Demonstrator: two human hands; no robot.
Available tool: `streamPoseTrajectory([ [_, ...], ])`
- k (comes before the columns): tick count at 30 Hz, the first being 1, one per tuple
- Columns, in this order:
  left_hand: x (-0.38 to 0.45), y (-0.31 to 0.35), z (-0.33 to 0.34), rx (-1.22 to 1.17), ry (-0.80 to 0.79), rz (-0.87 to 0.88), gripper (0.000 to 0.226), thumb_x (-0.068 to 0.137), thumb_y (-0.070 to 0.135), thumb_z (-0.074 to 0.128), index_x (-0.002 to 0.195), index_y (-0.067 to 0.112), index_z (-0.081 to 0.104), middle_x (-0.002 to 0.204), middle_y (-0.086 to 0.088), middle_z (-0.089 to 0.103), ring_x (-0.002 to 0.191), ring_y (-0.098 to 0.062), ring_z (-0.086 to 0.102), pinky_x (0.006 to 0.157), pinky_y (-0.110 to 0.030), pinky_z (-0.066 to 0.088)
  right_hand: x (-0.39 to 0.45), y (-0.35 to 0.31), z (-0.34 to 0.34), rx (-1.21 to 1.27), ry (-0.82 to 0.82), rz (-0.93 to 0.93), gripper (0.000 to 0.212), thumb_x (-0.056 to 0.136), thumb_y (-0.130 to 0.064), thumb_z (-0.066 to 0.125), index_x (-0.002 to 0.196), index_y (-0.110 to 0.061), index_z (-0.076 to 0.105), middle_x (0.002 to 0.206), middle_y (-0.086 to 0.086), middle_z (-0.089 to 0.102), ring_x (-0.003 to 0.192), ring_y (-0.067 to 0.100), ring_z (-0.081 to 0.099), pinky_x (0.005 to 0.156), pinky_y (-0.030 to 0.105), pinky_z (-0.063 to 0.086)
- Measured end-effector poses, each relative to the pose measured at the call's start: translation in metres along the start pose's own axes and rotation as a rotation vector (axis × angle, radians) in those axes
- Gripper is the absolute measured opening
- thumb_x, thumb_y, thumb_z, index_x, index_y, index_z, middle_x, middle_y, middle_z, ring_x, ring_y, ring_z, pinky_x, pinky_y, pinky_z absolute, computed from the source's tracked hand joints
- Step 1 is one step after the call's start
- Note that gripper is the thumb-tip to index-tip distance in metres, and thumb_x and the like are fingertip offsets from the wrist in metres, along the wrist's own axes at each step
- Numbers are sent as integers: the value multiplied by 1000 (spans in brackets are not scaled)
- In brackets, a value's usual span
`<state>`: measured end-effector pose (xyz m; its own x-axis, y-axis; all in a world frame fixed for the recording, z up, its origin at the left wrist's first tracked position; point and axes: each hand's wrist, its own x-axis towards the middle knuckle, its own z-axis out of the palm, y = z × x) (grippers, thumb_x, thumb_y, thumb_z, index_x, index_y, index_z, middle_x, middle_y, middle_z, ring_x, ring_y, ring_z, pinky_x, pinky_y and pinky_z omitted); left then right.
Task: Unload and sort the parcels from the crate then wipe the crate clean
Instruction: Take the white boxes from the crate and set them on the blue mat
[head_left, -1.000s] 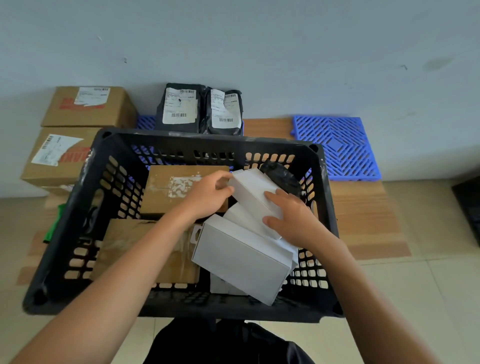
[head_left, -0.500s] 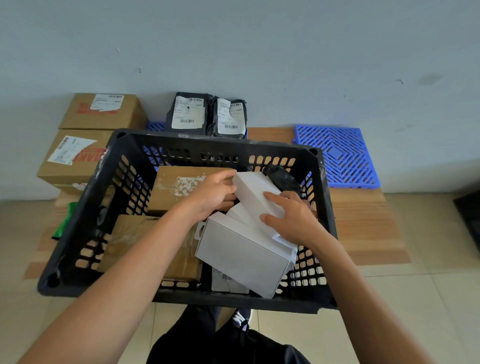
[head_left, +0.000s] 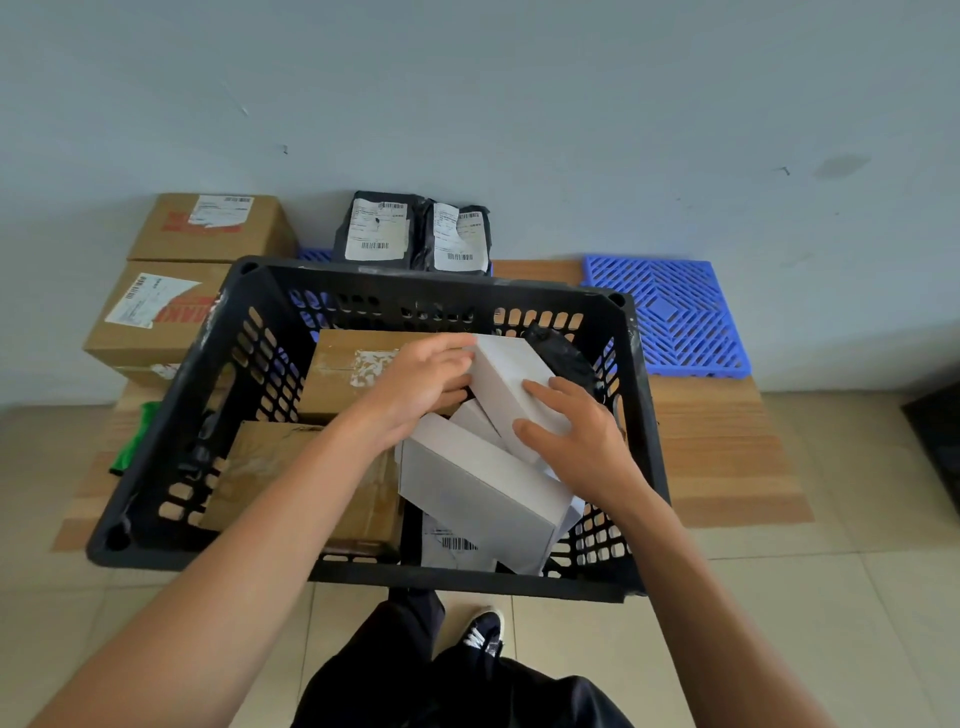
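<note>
crate (head_left: 171, 441) on counter (head_left: 727, 447), holds brown and white boxes. left hand (head_left: 415, 387) and right hand (head_left: 576, 441) both clamped on top white box (head_left: 506, 379).

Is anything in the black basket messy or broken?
The white boxes in the black crate are jumbled, tilted and leaning on each other instead of lying flat. The far brown box has a torn, scuffed patch on top. The crate's rim has pale smudges. Nothing looks spilled.
</note>
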<state>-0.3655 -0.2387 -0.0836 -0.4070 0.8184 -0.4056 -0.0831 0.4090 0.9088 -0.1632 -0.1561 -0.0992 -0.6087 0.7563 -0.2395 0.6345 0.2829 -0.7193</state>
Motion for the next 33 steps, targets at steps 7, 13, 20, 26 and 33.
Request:
streamPoseTrajectory([
  [7, -49, 14, 3, -97, 187, 166, 34, 104, 8, 52, 126, 28, 69, 125, 15, 70, 122, -6, 63, 109, -47, 49, -20, -14, -9, 273, 126, -81, 48, 93, -39, 72, 140, -40, 60, 150, -15, 47, 134, 6, 47, 105, 34, 51],
  [13, -81, 2, 3, -275, 311, 172, 32, 104, 6, 54, 124, 26, 69, 120, 10, 73, 108, -12, 71, 95, -47, 59, -35, -41, -8, 622, 59, -184, 46, 96, -32, 68, 142, -31, 60, 142, -10, 60, 129, 13, 59, 87, 22, 57],
  [20, -88, -1, 0, -402, 194, 196, 57, 94, 29, 67, 146, 38, 48, 125, 2, 72, 117, -21, 68, 97, -53, 56, -54, -73, 12, 828, -19, -198, 42, 101, -31, 52, 141, -37, 60, 135, -8, 67, 126, 22, 61, 108, 54, 49],
  [26, -107, -9, -32, -450, 158, 273, 76, 96, 18, 64, 156, 47, 28, 128, 9, 69, 121, -15, 65, 104, -49, 51, -61, -97, 42, 1090, -126, -52, 48, 100, -39, 50, 142, -20, 59, 137, 17, 63, 130, 40, 57, 104, 64, 49],
  [33, -128, -30, -83, -345, 220, 363, 77, 95, 10, 69, 149, 53, 35, 135, 17, 59, 116, -6, 64, 101, -45, 55, -76, -128, 76, 890, 15, -90, 36, 107, -18, 48, 138, -31, 60, 127, -4, 71, 119, 20, 66, 93, 37, 58],
])
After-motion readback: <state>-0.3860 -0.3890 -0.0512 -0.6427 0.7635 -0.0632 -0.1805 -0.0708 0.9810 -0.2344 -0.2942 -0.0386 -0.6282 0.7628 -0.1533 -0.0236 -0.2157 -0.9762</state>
